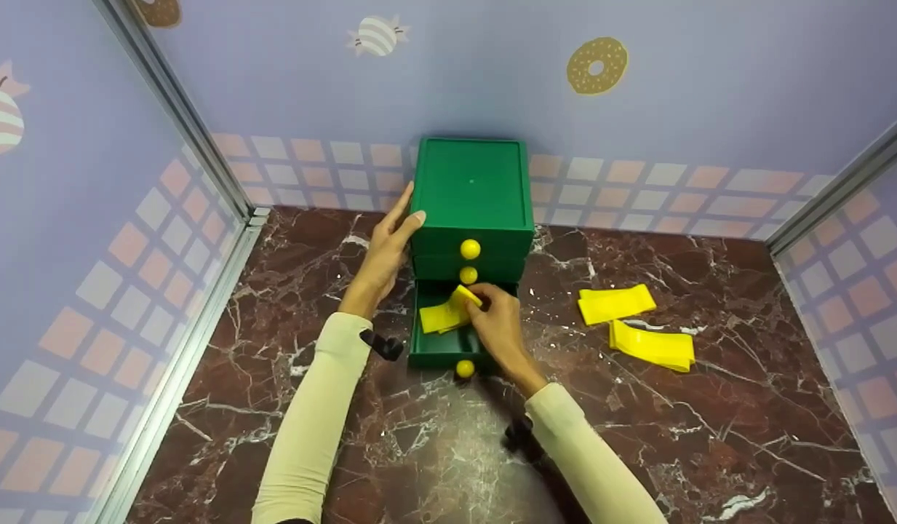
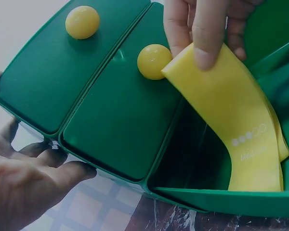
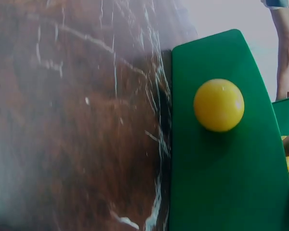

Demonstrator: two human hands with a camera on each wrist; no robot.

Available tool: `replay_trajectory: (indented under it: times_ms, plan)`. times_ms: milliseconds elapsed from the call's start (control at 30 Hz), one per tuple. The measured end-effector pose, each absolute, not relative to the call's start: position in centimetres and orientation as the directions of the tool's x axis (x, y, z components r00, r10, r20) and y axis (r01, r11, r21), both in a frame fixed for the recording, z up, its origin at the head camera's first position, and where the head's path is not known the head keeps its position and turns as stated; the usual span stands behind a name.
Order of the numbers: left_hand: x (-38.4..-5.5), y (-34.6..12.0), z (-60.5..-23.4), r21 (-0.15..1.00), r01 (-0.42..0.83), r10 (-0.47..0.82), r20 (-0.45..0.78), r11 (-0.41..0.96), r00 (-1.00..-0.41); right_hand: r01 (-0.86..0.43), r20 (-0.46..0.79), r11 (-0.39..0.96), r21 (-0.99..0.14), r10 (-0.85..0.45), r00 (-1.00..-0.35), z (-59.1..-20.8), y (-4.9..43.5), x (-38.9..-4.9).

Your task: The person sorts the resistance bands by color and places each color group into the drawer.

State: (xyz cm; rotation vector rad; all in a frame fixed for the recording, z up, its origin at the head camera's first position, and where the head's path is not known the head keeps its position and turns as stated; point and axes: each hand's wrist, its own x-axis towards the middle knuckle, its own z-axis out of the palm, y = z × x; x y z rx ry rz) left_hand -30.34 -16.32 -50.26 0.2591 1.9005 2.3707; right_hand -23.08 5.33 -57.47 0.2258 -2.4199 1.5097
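Observation:
A green drawer unit with yellow ball knobs stands against the back wall, its bottom drawer pulled out. My right hand pinches one end of a folded yellow resistance band over that drawer. The band's other end hangs down inside, with "Medium" printed on it. My left hand rests along the unit's left side, fingers fairly straight and thumb at the top front edge. In the right wrist view the drawer front and its knob fill the right part; only a bit of the fingers shows.
Two more folded yellow bands lie on the dark red marbled table right of the unit. Patterned panels with metal frame posts close in the back and both sides.

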Motion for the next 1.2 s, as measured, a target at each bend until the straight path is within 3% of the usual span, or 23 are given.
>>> replay_trajectory:
  times_ms: [233,600,900,1200]
  plan:
    - [-30.3,-16.3,-50.2,0.973,0.031,0.163,0.069,-0.228,-0.984,-0.213,0.287,0.561,-0.800,0.046,-0.957,-57.2,6.3,-23.5]
    - [-30.4,-16.3,-50.2,0.973,0.028,0.161,0.066,-0.230,-0.985,-0.214,0.295,0.596,-0.774,0.041,-0.955,-57.4,7.3,-23.8]
    - [-30.3,-16.3,-49.9,0.969,0.026,0.171,0.070,-0.247,-0.983,-0.315,0.446,0.557,-0.769,0.113,-0.888,-56.7,10.0,-23.2]
    - [-30.2,-16.2,-50.0,0.973,0.029,0.160,0.067,-0.227,-0.985,-0.245,0.383,0.511,-0.824,0.183,-0.905,-58.0,15.2,-22.7]
